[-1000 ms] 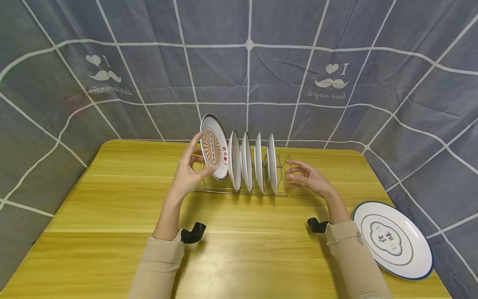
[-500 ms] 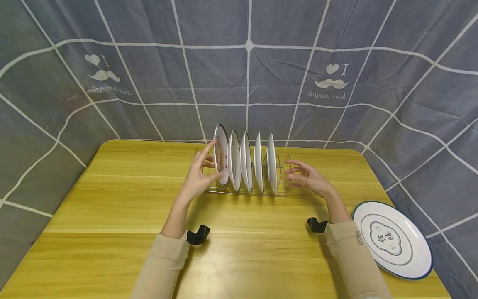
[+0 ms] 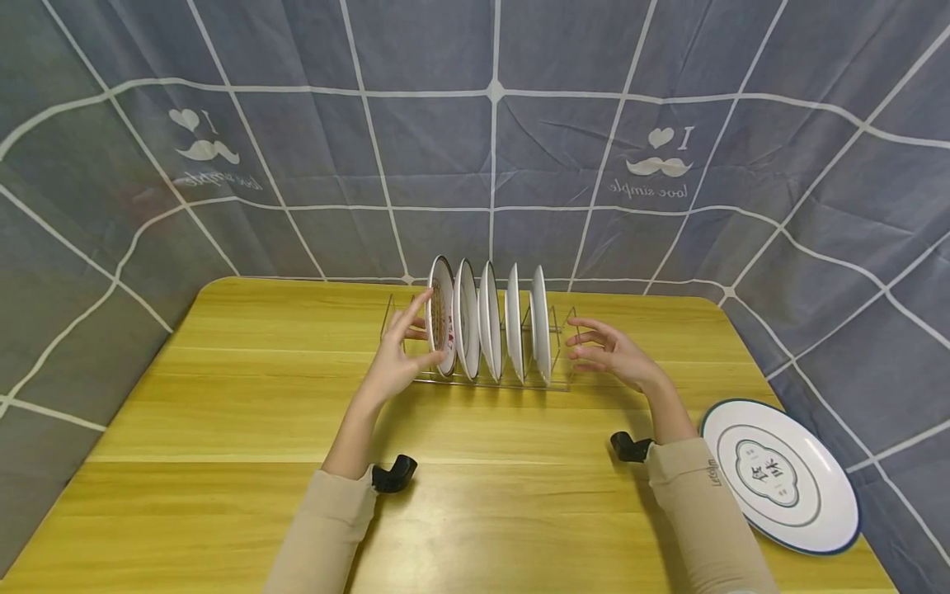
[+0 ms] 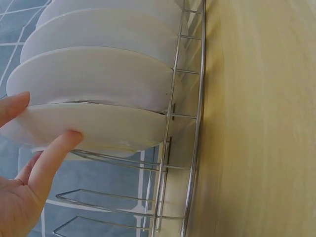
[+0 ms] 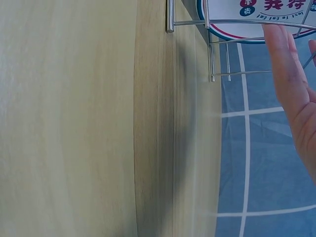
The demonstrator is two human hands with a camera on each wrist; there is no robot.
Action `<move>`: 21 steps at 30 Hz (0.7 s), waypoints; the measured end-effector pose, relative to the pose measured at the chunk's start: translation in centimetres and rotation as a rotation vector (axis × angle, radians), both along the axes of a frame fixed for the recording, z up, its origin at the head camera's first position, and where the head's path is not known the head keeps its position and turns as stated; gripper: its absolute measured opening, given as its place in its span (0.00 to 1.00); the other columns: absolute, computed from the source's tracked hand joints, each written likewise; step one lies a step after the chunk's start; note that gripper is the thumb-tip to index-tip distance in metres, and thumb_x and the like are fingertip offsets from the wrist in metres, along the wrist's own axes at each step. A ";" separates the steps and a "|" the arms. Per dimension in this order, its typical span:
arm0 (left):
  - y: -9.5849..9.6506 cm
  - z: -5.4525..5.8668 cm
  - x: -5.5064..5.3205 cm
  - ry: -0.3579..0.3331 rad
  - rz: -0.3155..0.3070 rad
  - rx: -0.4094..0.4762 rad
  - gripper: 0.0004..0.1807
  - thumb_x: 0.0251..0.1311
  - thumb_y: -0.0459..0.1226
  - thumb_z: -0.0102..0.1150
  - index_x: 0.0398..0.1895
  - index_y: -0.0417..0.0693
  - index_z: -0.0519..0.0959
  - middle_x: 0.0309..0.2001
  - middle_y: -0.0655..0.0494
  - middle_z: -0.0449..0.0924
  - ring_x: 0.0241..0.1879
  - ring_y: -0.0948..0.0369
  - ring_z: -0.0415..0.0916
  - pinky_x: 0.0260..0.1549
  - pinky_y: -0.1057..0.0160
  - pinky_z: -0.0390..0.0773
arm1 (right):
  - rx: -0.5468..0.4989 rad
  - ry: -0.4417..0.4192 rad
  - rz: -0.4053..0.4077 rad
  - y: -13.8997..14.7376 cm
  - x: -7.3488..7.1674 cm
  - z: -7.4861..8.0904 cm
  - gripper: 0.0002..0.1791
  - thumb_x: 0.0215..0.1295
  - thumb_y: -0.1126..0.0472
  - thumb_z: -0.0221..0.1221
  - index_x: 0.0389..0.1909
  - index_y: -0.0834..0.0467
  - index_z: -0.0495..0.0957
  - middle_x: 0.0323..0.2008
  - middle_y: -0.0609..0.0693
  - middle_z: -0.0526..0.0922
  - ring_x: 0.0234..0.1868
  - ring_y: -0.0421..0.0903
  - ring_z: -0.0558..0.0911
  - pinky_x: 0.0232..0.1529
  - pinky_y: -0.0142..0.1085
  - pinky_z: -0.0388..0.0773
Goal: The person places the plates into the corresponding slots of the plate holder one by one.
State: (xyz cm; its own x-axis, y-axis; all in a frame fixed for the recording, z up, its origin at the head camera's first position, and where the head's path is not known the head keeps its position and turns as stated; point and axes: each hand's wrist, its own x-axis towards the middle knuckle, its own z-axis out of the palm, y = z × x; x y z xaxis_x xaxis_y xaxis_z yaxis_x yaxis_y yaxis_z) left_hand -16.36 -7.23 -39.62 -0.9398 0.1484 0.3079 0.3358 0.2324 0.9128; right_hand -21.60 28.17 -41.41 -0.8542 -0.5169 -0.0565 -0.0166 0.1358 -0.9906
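Observation:
My left hand (image 3: 397, 355) is at the left side of a wire dish rack (image 3: 534, 388), its thumb and fingers about the edge of a white plate (image 3: 444, 318) with a sunburst pattern and red lettering. In the left wrist view, one fingertip lies on the back of this plate (image 4: 113, 123) and another at its rim. The plate stands upright in the rack, beside several other white plates (image 3: 490, 322). My right hand (image 3: 612, 351) is at the rack's right end, fingers loosely bent, fingertips right at the end wires. A plate with red and blue print (image 5: 266, 15) shows behind those wires.
A large oval plate (image 3: 779, 478) with a dark rim and printed centre lies flat on the wooden table (image 3: 223, 462), right of my right forearm. A grey checked cloth (image 3: 430, 148) hangs behind and at both sides of the table.
My left hand has moved right and set the sunburst plate upright, lower down in the rack, turning it in line with the others. My right hand has stayed in place.

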 end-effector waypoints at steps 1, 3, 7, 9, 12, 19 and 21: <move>0.0 0.0 0.0 0.003 -0.004 -0.004 0.49 0.43 0.24 0.65 0.69 0.60 0.55 0.49 0.41 0.62 0.46 0.46 0.66 0.46 0.43 0.71 | 0.000 0.000 0.000 0.0 0.0 0.0 0.33 0.65 0.67 0.53 0.67 0.67 0.50 0.50 0.59 0.70 0.50 0.59 0.75 0.52 0.55 0.72; -0.1 -0.1 0.1 0.007 -0.011 -0.016 0.50 0.43 0.24 0.65 0.70 0.59 0.54 0.49 0.41 0.61 0.47 0.45 0.67 0.47 0.44 0.70 | -0.001 0.002 0.000 0.0 0.1 0.1 0.33 0.65 0.68 0.52 0.67 0.67 0.49 0.50 0.59 0.69 0.50 0.61 0.74 0.52 0.55 0.72; -0.1 -0.2 0.2 0.003 -0.009 -0.013 0.50 0.43 0.23 0.65 0.70 0.61 0.54 0.50 0.41 0.61 0.47 0.45 0.67 0.48 0.43 0.70 | 0.000 -0.001 -0.002 0.0 0.1 0.1 0.33 0.65 0.67 0.53 0.67 0.67 0.50 0.50 0.60 0.69 0.51 0.61 0.73 0.52 0.54 0.72; 0.0 -0.2 0.3 0.007 -0.006 -0.011 0.50 0.43 0.23 0.64 0.70 0.61 0.54 0.50 0.41 0.61 0.47 0.45 0.67 0.49 0.44 0.69 | -0.001 -0.003 -0.004 0.0 0.1 0.1 0.33 0.64 0.67 0.53 0.67 0.66 0.50 0.50 0.59 0.70 0.51 0.61 0.73 0.53 0.54 0.71; 0.1 -0.1 0.4 0.007 0.003 -0.010 0.50 0.44 0.23 0.64 0.70 0.60 0.54 0.51 0.41 0.60 0.48 0.46 0.67 0.49 0.46 0.70 | -0.004 -0.005 -0.009 0.0 0.2 0.1 0.33 0.64 0.67 0.53 0.67 0.65 0.50 0.50 0.59 0.70 0.51 0.61 0.73 0.53 0.56 0.70; 1.2 0.8 1.6 0.077 0.113 0.076 0.44 0.44 0.23 0.65 0.67 0.50 0.60 0.57 0.40 0.55 0.53 0.47 0.59 0.49 0.50 0.72 | -0.014 0.046 -0.030 0.1 0.6 0.2 0.32 0.65 0.67 0.52 0.67 0.64 0.51 0.52 0.66 0.68 0.49 0.54 0.76 0.54 0.56 0.69; 1.7 0.7 1.8 0.215 0.199 0.117 0.39 0.43 0.24 0.66 0.63 0.42 0.65 0.55 0.39 0.59 0.52 0.47 0.60 0.50 0.49 0.69 | -0.046 0.081 -0.053 0.5 0.7 0.4 0.29 0.66 0.68 0.51 0.66 0.62 0.53 0.51 0.65 0.68 0.48 0.51 0.77 0.52 0.51 0.73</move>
State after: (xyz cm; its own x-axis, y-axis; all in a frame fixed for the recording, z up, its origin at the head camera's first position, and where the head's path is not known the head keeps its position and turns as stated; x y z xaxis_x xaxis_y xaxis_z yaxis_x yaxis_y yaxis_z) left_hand -14.56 -5.53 -38.87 -0.8582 -0.0800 0.5070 0.4827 0.2102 0.8502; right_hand -20.86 28.66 -41.03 -0.8811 -0.4715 0.0365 -0.0905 0.0925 -0.9916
